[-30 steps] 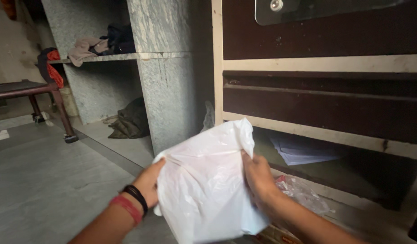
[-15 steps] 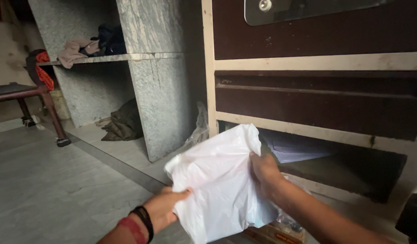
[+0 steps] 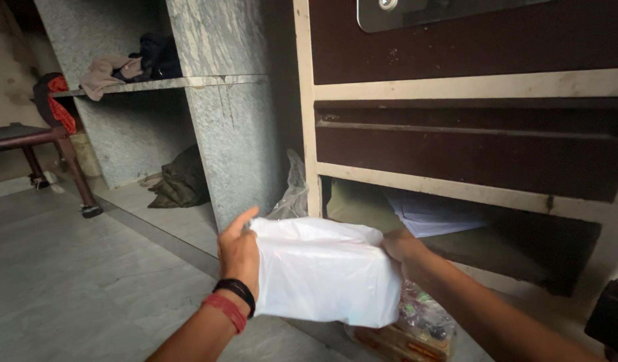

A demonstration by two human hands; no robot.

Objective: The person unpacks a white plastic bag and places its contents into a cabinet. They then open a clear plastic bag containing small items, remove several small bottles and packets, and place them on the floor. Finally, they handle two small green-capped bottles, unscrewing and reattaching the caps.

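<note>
I hold a white plastic bag (image 3: 325, 271) folded into a flat block in front of a dark wooden cabinet. My left hand (image 3: 239, 251), with a black band and a red thread at the wrist, grips its left end. My right hand (image 3: 404, 248) grips its right end, mostly hidden behind the bag. Below the bag lies a clear plastic packet (image 3: 423, 315) on a brown box (image 3: 392, 342).
The cabinet's open lower shelf (image 3: 496, 248) holds a stack of white papers (image 3: 433, 214). A crumpled clear bag (image 3: 292, 191) sits beside a grey stone shelf unit (image 3: 232, 127) with clothes on and under it. A wooden bench (image 3: 27, 137) stands at far left.
The bag was loose and upright; now it is folded down into a compact horizontal block. My left hand moved up from under it to its left end, and both hands lowered it.
</note>
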